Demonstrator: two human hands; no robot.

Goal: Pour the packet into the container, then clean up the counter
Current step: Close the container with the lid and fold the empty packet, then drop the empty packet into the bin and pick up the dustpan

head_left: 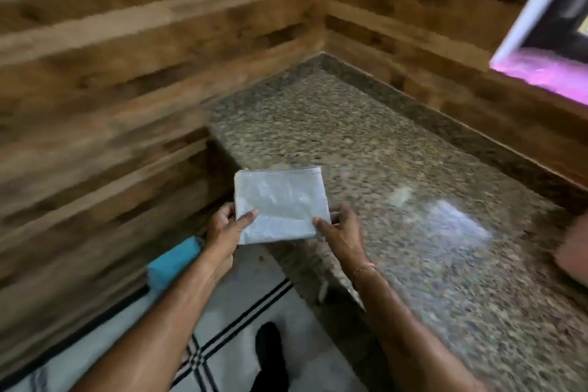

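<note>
Granite counter (pixel 397 169) mostly bare; left hand (pixel 222 227) and right hand (pixel 342 232) pinch white packet (pixel 281 205) over its near-left edge.

Both bare forearms reach forward, side by side. The left hand (pixel 226 226) and right hand (pixel 342 229) each pinch closed, thumbs on top, fingers curled beneath. A thin bracelet circles the right wrist.

Glossy speckled granite counter (pixel 366 143), wood-plank walls (pixel 127 79), and a shiny clear-plastic packet (pixel 281 205) of white powder.
</note>
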